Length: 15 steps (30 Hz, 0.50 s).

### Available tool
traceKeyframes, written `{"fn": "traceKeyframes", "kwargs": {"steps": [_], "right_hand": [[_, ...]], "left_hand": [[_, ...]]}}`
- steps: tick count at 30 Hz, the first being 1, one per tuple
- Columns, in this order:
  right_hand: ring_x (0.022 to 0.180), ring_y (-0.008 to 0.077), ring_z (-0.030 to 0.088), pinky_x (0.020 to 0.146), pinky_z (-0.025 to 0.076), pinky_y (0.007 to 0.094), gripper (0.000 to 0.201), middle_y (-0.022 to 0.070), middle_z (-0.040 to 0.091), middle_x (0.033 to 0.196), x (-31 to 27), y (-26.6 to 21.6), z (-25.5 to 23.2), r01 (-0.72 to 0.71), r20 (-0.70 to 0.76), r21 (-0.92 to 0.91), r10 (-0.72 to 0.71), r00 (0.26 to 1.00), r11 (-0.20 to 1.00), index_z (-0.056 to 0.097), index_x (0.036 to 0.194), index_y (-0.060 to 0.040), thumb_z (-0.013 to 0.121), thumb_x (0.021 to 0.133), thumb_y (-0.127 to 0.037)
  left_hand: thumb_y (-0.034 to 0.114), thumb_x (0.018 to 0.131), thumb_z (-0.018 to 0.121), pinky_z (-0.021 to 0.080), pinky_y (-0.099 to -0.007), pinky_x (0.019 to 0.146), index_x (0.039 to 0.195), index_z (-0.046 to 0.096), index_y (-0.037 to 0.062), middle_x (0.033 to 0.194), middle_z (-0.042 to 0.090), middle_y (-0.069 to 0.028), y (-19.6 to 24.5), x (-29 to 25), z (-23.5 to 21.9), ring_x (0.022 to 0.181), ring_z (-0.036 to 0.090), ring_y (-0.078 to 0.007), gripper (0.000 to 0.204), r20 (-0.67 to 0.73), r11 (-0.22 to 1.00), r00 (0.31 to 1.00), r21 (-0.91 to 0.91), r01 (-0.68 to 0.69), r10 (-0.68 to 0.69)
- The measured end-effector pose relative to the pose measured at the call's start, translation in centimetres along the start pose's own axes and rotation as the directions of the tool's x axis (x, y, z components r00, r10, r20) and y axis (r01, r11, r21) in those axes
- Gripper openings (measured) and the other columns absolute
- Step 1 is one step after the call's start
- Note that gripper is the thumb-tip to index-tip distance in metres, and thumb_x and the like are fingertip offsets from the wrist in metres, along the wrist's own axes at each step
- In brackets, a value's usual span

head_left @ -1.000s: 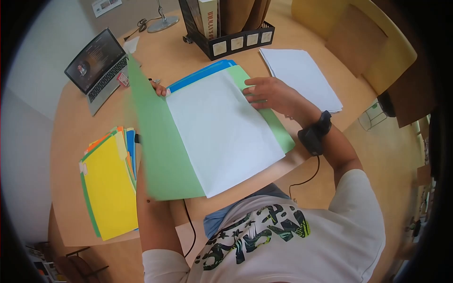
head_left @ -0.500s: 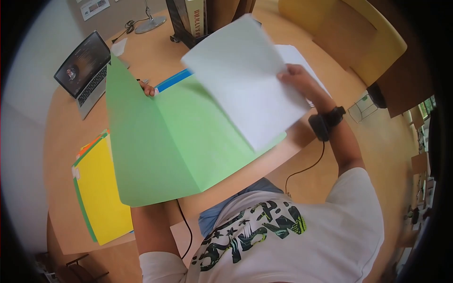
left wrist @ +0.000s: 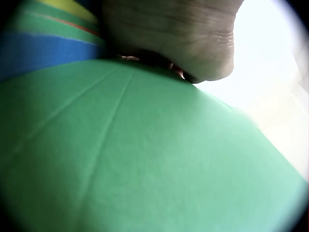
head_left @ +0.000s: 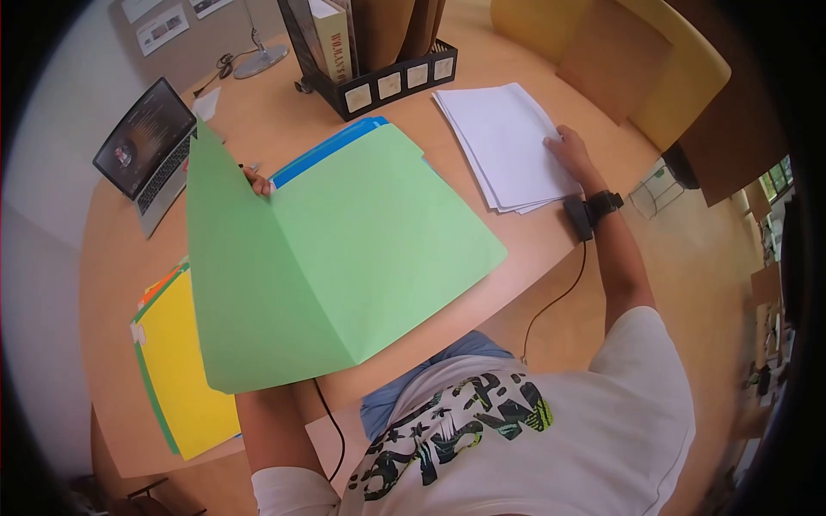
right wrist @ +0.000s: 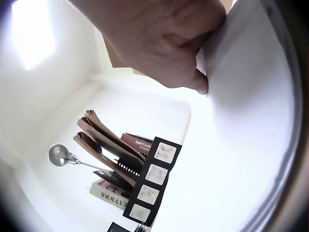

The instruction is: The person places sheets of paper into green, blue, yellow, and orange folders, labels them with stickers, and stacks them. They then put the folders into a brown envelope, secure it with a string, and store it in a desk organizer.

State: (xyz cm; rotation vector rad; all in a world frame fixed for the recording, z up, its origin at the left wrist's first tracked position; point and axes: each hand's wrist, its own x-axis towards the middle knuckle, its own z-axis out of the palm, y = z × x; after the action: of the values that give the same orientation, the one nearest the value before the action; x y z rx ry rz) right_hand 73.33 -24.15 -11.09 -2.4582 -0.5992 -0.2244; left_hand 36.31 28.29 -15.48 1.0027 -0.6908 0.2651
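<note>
A light green folder (head_left: 387,232) lies spread, its right half flat with no sheet on it and its left cover raised at a slant. At the top of the fold, my left hand (head_left: 257,181) grips the folder, its arm mostly behind the cover. In the left wrist view the hand (left wrist: 174,38) is against the green cover (left wrist: 159,145), fingertips largely hidden. White papers (head_left: 499,142) lie in a slightly uneven stack at the right. My right hand (head_left: 575,157) holds their right edge, and in the right wrist view the hand (right wrist: 164,43) pinches the white paper (right wrist: 246,92).
Blue folders (head_left: 331,148) show under the green one. A yellow folder (head_left: 185,370) tops a pile at the left. Behind stand a laptop (head_left: 142,146), a lamp base (head_left: 261,61) and a black file rack (head_left: 370,95) with books. A cable hangs from each wrist.
My right hand has lifted the white sheets off the green folder and carried them right onto the stack. The folder's right half is uncovered. My left hand keeps its hold on the folder.
</note>
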Motion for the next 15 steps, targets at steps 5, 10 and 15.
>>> {"fn": "traceKeyframes", "kwargs": {"steps": [5,10,15], "right_hand": [[0.096,0.0370,0.061,0.087,0.046,0.0400,0.045,0.0253,0.063,0.102,-0.1,-0.7,-0.1,-0.018,0.004,-0.052,0.018,1.000,0.998,0.058,0.111,0.0042,0.066,0.079,-0.026],[0.099,0.0367,0.059,0.086,0.046,0.0432,0.046,0.0236,0.062,0.105,-1.2,-2.0,-0.6,-0.006,-0.040,-0.208,-0.003,0.999,0.978,0.057,0.114,0.0005,0.066,0.079,-0.027],[0.101,0.0343,0.056,0.085,0.046,0.0434,0.044,0.0191,0.057,0.108,-0.7,-3.1,-1.0,0.321,-0.204,-0.233,-0.369,0.907,0.918,0.057,0.119,-0.0082,0.067,0.080,-0.027]], "left_hand": [[0.033,0.094,0.049,0.038,-0.0342,0.086,0.109,0.053,0.0021,0.090,0.055,-0.0075,1.2,0.3,0.4,0.091,0.049,-0.0231,0.035,-0.097,0.987,0.992,0.131,0.097,-0.085],[0.026,0.093,0.051,0.041,-0.0273,0.068,0.089,0.052,0.0004,0.071,0.047,-0.0023,-0.5,1.5,4.7,0.069,0.046,-0.0138,0.025,-0.607,0.794,0.769,0.562,0.234,0.203],[0.033,0.093,0.049,0.042,-0.0319,0.069,0.082,0.055,-0.0007,0.075,0.058,-0.0096,2.6,4.2,8.6,0.070,0.052,-0.0214,0.036,-0.623,0.136,0.658,0.761,0.634,0.422]]}}
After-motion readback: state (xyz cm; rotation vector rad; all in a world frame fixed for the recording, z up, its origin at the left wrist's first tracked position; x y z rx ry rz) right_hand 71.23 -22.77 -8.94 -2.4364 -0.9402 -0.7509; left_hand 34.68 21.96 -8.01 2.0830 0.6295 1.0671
